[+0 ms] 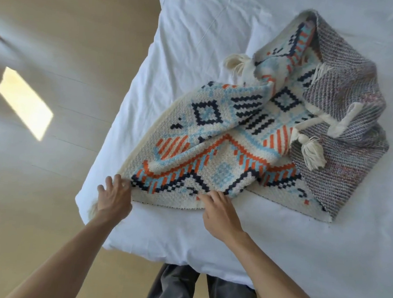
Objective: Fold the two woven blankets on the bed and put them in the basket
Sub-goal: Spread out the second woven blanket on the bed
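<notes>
Right at the near corner of the bed, the patterned blanket has its closest edge under both hands. Left hand sits at the blanket's left corner with its fingers spread and touching the edge, not really clenched on anything. Right hand is at the middle of that same edge, fingers curled onto the cloth, but can't tell if it's an actual pinch or just pressing down. Blanket is cream with navy diamonds, light blue blocks and orange stripes, lying rumpled and partly doubled over, with a cream tassel flopped on top. The grey blanket, a ribbed weave, lies bunched just beside and partly under it on the right. Bed has a wrinkled white sheet. Pale wood floor to the left with sunlit patches on it
</notes>
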`<state>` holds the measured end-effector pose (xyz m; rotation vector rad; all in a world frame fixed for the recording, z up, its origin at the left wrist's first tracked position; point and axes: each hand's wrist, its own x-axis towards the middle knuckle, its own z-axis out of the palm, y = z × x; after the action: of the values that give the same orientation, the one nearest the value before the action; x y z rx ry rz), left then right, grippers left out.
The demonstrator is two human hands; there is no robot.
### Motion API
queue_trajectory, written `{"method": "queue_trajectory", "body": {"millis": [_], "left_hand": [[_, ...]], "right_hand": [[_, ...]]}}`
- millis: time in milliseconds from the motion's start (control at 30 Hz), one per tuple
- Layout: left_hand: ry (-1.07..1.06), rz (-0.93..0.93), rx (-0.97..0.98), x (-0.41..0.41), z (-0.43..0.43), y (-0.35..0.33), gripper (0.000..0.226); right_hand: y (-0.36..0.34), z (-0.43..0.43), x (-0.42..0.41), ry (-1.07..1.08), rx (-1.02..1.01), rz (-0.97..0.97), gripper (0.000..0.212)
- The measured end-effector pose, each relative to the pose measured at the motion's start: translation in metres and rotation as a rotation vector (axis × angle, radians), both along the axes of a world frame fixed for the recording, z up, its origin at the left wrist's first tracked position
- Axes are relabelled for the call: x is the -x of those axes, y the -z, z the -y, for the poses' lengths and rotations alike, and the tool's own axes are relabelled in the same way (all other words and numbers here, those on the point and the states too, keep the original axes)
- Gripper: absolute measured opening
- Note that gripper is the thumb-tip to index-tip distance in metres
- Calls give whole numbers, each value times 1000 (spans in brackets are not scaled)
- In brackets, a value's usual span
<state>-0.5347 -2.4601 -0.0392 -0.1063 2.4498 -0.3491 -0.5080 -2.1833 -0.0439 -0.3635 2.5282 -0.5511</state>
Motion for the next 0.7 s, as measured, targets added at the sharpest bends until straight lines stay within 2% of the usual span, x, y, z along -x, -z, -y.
{"method": "queue_trajectory", "body": {"millis": [100, 167, 267, 333, 400, 533, 700], "left_hand": [[43, -38, -108, 8, -36, 1, 37], [77, -49, -219, 13, -69, 2, 41], [113, -69, -411, 19, -128, -1, 39], [154, -97, -545, 19, -169, -2, 31], [207, -101, -625, 15, -205, 0, 34], [224, -42, -512, 5, -241, 14, 47], [215, -66, -400, 1, -245, 27, 45]], "right_hand": [[-10, -25, -5, 111, 51, -79, 33], [-15, -51, -6, 225, 8, -137, 28], [-21, -96, -7, 272, -186, -96, 28], [-21, -126, -6, 270, -313, -42, 33], [-18, -152, -5, 258, -405, -37, 42], [-3, -183, -3, 177, -474, -35, 55], [14, -198, 7, 140, -413, -250, 25]]}}
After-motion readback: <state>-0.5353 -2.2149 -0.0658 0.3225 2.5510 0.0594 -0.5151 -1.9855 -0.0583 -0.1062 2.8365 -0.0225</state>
